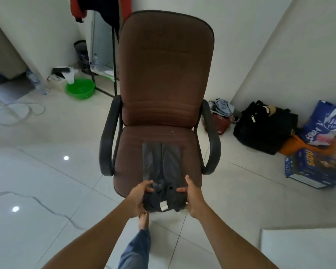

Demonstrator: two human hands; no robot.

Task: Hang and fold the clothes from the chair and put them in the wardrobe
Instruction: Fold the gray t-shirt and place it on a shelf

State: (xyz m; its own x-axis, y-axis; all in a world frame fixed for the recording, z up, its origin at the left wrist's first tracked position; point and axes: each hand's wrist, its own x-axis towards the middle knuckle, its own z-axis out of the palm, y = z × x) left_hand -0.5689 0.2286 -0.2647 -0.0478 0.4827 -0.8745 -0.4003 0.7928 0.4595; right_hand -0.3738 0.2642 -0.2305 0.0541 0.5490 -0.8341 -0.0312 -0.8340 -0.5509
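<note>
One brown office chair [167, 117], pressed into use as a folding surface, probably for want of a table within reach. Laid straight down the middle of its seat [130, 152]: a dark grey garment [161, 164], sides turned in to make a narrow strip, far end flat toward the chair's backrest [163, 45], near end bunched and hanging off the chair's front edge.

Gripped at that near end by both hands. Left hand [139, 195] at the left corner, with fingers [148, 189] curled over the cloth. Right hand [192, 199] at the right corner, with thumb [188, 180] raised and fingers [180, 190] hooked onto the top. Held so, most likely, to lift the near end toward the backrest for the next fold. Between the hands, a white label [164, 206], hinting at the neck end.

Hard to say what sort of garment. Underside grip hidden by cloth. No wardrobe in view. Behind the chair, red and dark clothes [80, 6] on a black rack [114, 61], cut off by the top edge. Right of the chair, heaped bags [264, 129], contents unclear.
</note>
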